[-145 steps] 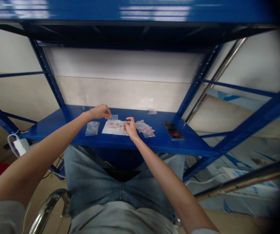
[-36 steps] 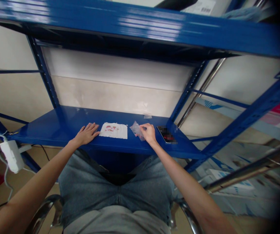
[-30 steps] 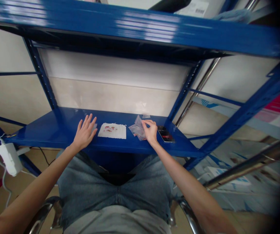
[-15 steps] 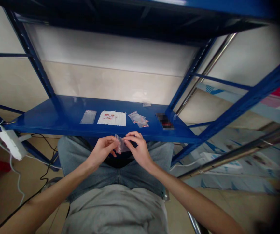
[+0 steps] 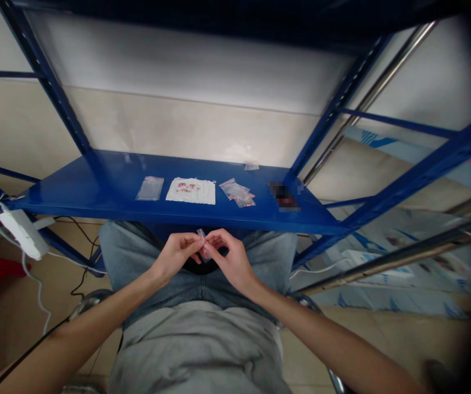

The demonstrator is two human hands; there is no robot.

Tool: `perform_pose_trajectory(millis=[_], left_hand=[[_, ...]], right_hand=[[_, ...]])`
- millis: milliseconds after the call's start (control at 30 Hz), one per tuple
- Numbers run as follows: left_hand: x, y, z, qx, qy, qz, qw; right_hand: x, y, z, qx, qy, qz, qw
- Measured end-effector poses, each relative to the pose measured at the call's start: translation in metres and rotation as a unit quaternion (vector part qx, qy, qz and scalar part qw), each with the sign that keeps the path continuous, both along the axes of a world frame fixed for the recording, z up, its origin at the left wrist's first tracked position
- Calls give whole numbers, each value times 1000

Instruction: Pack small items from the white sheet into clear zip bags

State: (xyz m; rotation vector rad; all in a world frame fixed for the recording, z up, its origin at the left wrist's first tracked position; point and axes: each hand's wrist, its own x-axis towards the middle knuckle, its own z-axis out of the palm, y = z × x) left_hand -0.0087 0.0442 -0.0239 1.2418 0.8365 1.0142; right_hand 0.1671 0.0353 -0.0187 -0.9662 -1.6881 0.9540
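Two bare hands meet above the person's lap, just short of the near edge of a blue steel shelf [image 5: 96,186], with a small clear plastic bag [image 5: 204,245] pinched between them. The bag is tiny and looks light, soft and slippery, so it will likely crumple easily; its narrow edges seem the surest place to take hold, between thumb and fingertip. The left hand [image 5: 173,256] and right hand [image 5: 231,262] are both closed in a careful pinch on it, fingers curled inward, while the forearms angle in from the near left and near right. On the shelf, from left to right, lie a flat clear bag [image 5: 149,188], a white sheet printed in red [image 5: 190,191], a few small bags with red contents [image 5: 236,192], and a blurred, dark flat object [image 5: 283,197]. Denim jeans [image 5: 116,246] cover the lap below.
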Motion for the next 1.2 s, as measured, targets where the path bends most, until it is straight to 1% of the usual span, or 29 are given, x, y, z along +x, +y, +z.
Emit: perform_pose_trajectory(millis=[100, 167, 300, 500, 567, 667, 833, 900, 1067, 1200], left_hand=[[1, 2, 0, 15, 5, -9, 1000], [1, 5, 0, 28, 19, -5, 999], [-1, 6, -2, 55, 86, 11, 995], [-2, -2, 4, 145, 180, 17, 973], [-2, -2, 4, 149, 195, 21, 969], [-2, -1, 0, 149, 200, 21, 968], [-3, 0, -6, 152, 206, 29, 966], [-3, 0, -7, 151, 211, 37, 965], [-4, 2, -9, 139, 221, 47, 964], [-4, 3, -9, 150, 225, 48, 961]], right_hand=[[5, 7, 1, -14, 13, -2, 1000], [8, 12, 1, -16, 4, -3, 1000], [9, 16, -3, -20, -34, 11, 999], [3, 10, -6, -22, -66, 33, 997], [2, 9, -5, -26, -69, 43, 996], [2, 10, -7, -47, -61, 65, 995], [1, 12, -15, -93, -14, 106, 990], [0, 12, -16, -97, -5, 110, 989], [0, 11, -15, -97, -23, 105, 989], [1, 12, -14, -107, -14, 106, 989]])
